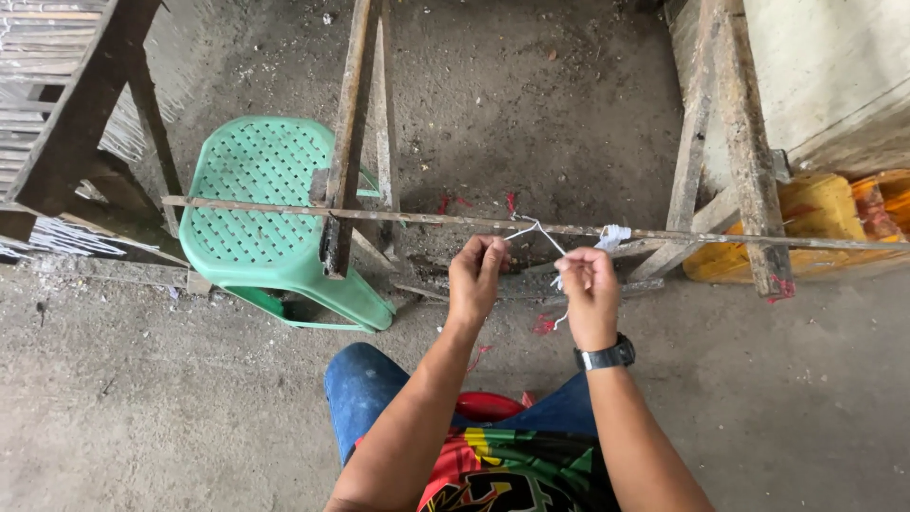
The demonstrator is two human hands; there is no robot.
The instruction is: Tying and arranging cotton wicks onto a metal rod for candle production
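the string (545,239) vanishes inside both fists, so how the left hand (476,275) and right hand (588,294) pinch it can't be told. the rod (284,208) runs off the right edge. the red stool (485,406) is mostly hidden between the knees. the yellow container (815,213) sits partly behind the wooden frame (744,142), cut by the edge.

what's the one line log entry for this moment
left hand pinching white string | right hand gripping string | string looped on thin rod | green stool behind
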